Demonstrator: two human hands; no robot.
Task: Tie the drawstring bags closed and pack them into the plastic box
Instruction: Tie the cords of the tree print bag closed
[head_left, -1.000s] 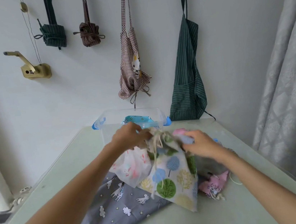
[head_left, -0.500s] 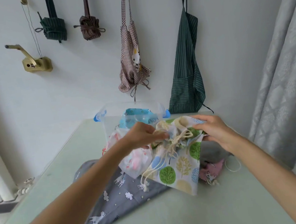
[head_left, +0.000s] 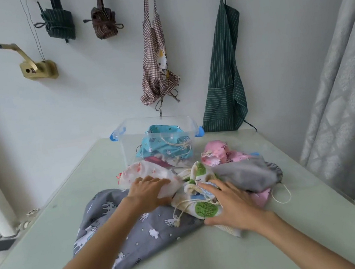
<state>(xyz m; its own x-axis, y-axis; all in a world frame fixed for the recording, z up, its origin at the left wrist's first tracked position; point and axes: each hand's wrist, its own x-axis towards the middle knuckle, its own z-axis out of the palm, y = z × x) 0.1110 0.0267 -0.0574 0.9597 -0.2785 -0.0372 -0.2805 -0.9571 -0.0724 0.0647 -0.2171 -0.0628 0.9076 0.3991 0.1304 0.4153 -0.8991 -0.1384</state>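
**Tree-print drawstring bag pressed flat on the table**

The cream cotton drawstring bag printed with green and blue trees [head_left: 204, 207] lies crumpled on the pale green table [head_left: 189, 266], its long axis running from the near right towards the far left, gathered mouth pointing away towards the clear plastic box with blue latches [head_left: 127, 138]. Its cream cord [head_left: 183, 210] trails loose towards the left. The right hand [head_left: 231, 208] rests on the bag, fingers straight and spread apart. The left hand [head_left: 148, 192] presses a white bag with pink print [head_left: 141, 173], fingers extended and close together. A turquoise printed bag [head_left: 164, 145] sits inside the box. Grey [head_left: 247, 174], pink [head_left: 217, 154] and dark grey animal-print [head_left: 121, 232] bags surround the hands.
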